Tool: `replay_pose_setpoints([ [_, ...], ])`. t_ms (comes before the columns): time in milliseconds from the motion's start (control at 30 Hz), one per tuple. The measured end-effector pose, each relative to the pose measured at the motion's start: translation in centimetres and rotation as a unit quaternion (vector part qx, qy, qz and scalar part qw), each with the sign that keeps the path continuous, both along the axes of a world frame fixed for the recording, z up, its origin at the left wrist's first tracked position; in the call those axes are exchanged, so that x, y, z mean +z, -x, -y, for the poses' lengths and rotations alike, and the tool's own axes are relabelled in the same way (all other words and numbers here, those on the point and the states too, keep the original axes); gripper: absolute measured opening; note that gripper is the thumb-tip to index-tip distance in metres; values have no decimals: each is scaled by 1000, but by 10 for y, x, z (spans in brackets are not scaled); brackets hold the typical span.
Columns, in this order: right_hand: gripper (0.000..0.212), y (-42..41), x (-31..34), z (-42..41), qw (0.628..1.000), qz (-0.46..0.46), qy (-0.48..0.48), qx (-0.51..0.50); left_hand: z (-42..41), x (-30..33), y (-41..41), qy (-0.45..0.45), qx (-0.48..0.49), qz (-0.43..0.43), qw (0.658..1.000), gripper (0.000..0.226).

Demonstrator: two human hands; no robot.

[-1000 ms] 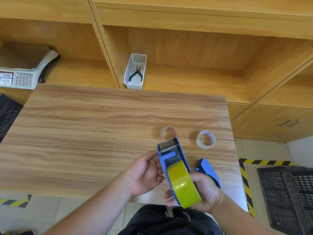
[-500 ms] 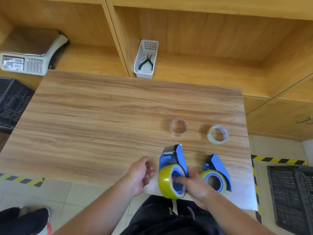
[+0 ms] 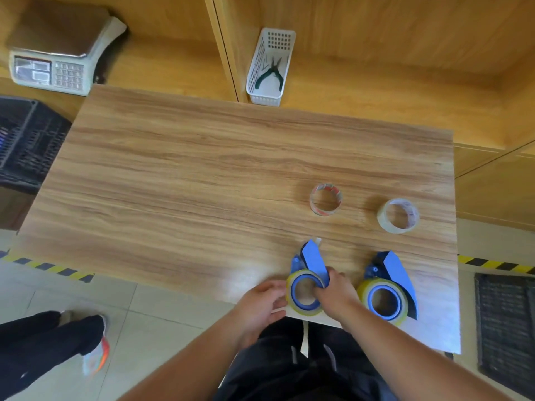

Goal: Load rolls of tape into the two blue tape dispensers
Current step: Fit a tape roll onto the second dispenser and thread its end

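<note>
Right hand [image 3: 333,296] gripping left dispenser [image 3: 308,267]

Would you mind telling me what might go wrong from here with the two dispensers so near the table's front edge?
1. The left dispenser lies at the table's near edge, its yellow roll partly past it; if the right hand lets go carelessly, it may tip off.
2. The right dispenser lies close beside that hand and could get nudged toward the edge.
3. The left hand touches the roll's side and might push it off its hub.
</note>
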State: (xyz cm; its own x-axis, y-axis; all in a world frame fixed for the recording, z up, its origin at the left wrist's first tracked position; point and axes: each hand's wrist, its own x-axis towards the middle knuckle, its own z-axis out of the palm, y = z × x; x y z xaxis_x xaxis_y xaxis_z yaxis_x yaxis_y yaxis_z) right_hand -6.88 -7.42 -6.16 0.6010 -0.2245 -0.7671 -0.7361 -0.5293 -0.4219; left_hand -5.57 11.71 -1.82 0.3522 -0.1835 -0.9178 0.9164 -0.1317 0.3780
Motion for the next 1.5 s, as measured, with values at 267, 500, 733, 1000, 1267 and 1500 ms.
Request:
replay_pose_setpoints([
  [267, 41, -3, -22, -10, 1000, -7, 25, 17, -8, -17, -5, 23, -16, 3, 1000, 26],
  [500, 54, -2, -29, -16, 999, -4, 37, 25, -7, -30, -5, 10, -16, 5, 1000, 24],
  [733, 63, -4, -29, -15, 999, -24, 22, 29, -6, -38, -2, -6, -11, 13, 1000, 23],
  [1000, 67, -2, 2, 17, 998, 49, 16, 29, 19, -31, -2, -201, -172, 194, 945, 20],
  [1267, 64, 38, 24, 140, 977, 121, 148, -92, 107, -22, 10, -157, -307, 332, 878, 33],
  [1500, 75, 61, 17, 186, 992, -7, 59, -114, 170, -37, 5, -168, -407, 262, 858, 55],
])
